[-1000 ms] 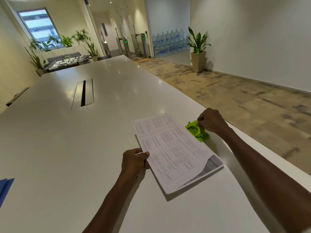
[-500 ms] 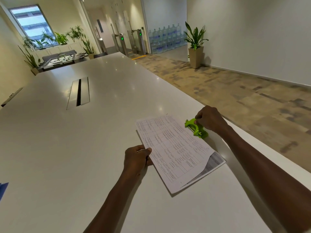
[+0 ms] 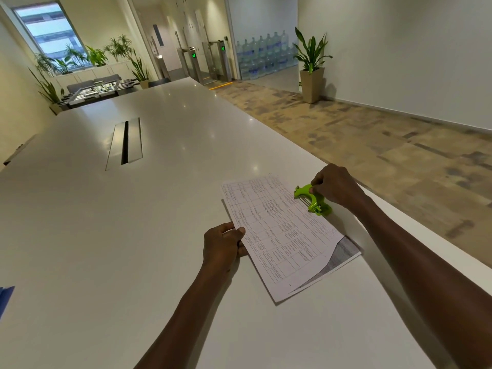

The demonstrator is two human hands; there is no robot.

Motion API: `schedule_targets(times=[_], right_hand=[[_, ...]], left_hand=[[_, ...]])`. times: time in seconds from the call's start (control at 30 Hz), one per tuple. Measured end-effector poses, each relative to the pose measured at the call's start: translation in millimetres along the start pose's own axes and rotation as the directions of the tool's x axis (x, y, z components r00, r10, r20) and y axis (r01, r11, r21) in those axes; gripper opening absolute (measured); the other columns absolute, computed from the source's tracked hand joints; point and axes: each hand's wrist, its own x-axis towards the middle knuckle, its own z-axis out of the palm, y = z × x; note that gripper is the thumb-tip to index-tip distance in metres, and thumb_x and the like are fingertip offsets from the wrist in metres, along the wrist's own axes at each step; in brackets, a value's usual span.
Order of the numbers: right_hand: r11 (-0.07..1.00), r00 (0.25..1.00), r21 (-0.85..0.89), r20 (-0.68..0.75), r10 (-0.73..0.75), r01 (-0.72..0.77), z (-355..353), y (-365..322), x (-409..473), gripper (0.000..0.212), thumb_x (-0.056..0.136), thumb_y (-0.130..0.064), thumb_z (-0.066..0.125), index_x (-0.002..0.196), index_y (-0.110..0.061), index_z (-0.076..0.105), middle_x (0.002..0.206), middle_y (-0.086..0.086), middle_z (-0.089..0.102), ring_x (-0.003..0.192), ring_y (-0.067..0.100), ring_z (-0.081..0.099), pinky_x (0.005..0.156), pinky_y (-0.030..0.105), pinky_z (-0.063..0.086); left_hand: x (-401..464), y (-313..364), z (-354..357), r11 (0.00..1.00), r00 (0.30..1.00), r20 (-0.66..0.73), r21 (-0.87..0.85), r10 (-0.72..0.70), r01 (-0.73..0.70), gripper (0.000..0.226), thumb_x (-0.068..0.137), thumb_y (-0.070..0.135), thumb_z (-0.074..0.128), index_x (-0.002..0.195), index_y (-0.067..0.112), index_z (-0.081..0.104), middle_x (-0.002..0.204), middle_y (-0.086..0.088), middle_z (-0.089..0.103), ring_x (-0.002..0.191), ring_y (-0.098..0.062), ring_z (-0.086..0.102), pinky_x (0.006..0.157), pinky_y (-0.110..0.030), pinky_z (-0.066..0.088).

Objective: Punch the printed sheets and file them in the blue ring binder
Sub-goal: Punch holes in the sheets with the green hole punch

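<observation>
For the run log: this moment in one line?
left hand holds sheets | right hand grips punch at sheet edge | binder unfiled

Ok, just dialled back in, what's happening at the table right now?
A person is lining up a small stack of white printed sheets on the long white table for punching. The left hand pinches the stack's left edge, holding it steady. The right hand grips a small bright green hole punch set against the stack's right edge. Whether any holes are made yet cannot be told. Only a blue corner, perhaps the binder, shows at the far left.
</observation>
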Motion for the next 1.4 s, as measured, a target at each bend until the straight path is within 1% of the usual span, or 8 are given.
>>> schedule_targets(times=[0.1,0.23,0.47,0.57,0.63,0.7,1.07,1.4], right_hand=[[1.0,1.0,-0.01,0.009,-0.011,0.011,-1.2,-0.3,0.7,0.022,0.078,-0.019,0.077,0.096,-0.008,0.077,0.099,0.012,0.073,0.097,0.026,0.064,0.076,0.028,0.048],[0.999,0.999,-0.038,0.018,-0.036,0.037,-1.8,-1.3,0.4,0.023,0.08,-0.019,0.075,0.099,-0.006,0.076,0.1,0.013,0.073,0.095,0.027,0.065,0.074,0.027,0.045],[0.995,0.998,-0.094,0.046,-0.04,0.045,-2.4,-4.6,2.8,0.026,0.076,-0.02,0.079,0.096,-0.004,0.076,0.095,0.013,0.074,0.089,0.026,0.066,0.069,0.027,0.046],[0.999,0.993,-0.024,0.107,-0.043,0.045,-10.4,-2.8,3.5,0.027,0.071,-0.021,0.083,0.092,-0.004,0.076,0.073,0.009,0.07,0.068,0.024,0.064,0.06,0.026,0.046],[0.998,0.978,0.06,0.208,0.023,-0.036,-16.5,-0.5,8.7,0.028,0.069,-0.021,0.085,0.087,-0.001,0.075,0.062,0.007,0.065,0.053,0.021,0.057,0.048,0.023,0.044],[0.988,0.946,0.068,0.305,0.109,-0.136,-22.2,-0.6,16.4,0.034,0.07,-0.022,0.085,0.088,0.005,0.073,0.062,0.008,0.064,0.048,0.018,0.051,0.046,0.022,0.042],[0.953,0.821,-0.165,0.484,0.304,-0.256,-28.1,-6.3,40.9,0.047,0.071,-0.036,0.081,0.099,0.002,0.071,0.084,0.005,0.072,0.06,0.014,0.055,0.058,0.024,0.048],[0.926,0.756,-0.272,0.539,0.372,-0.261,-20.3,-1.7,62.2,0.045,0.068,-0.034,0.084,0.093,0.0,0.068,0.071,0.004,0.06,0.055,0.015,0.05,0.054,0.022,0.044]], left_hand=[[2.4,0.3,1.1,1.0,1.0,-0.005,0.02,-0.004,0.004,0.017,0.095,-0.002,0.053,0.106,-0.007,0.065,0.1,-0.02,0.074,0.082,-0.033,0.074,0.051,-0.027,0.054],[4.0,0.1,2.1,0.998,1.0,-0.009,0.059,0.003,-0.002,0.016,0.096,-0.001,0.053,0.104,-0.002,0.066,0.1,-0.016,0.075,0.085,-0.03,0.075,0.067,-0.037,0.061],[5.6,-2.2,1.8,0.995,1.0,-0.012,0.1,0.014,-0.013,0.014,0.096,0.0,0.053,0.099,0.003,0.067,0.099,-0.011,0.076,0.083,-0.027,0.075,0.067,-0.036,0.062],[9.0,-4.7,-0.2,0.992,1.0,-0.009,0.125,0.015,-0.014,0.014,0.096,0.002,0.055,0.101,0.002,0.067,0.097,-0.01,0.077,0.083,-0.028,0.075,0.074,-0.043,0.062],[11.5,-6.1,-1.6,0.992,1.0,-0.004,0.124,0.012,-0.011,0.015,0.095,0.002,0.056,0.105,0.0,0.067,0.097,-0.012,0.077,0.085,-0.031,0.075,0.077,-0.046,0.061],[13.2,-7.6,-2.4,0.99,1.0,0.001,0.143,0.012,-0.012,0.014,0.095,0.002,0.057,0.104,0.0,0.067,0.097,-0.013,0.076,0.084,-0.031,0.075,0.076,-0.044,0.061],[17.3,-6.5,-4.5,0.99,0.999,0.054,0.14,0.007,-0.015,0.014,0.095,-0.001,0.055,0.103,-0.007,0.065,0.097,-0.015,0.076,0.085,-0.031,0.075,0.071,-0.041,0.062],[20.8,-11.0,-6.5,0.984,0.998,0.051,0.175,0.027,-0.036,0.015,0.095,0.002,0.057,0.105,-0.002,0.067,0.099,-0.011,0.076,0.086,-0.029,0.075,0.078,-0.047,0.061]])
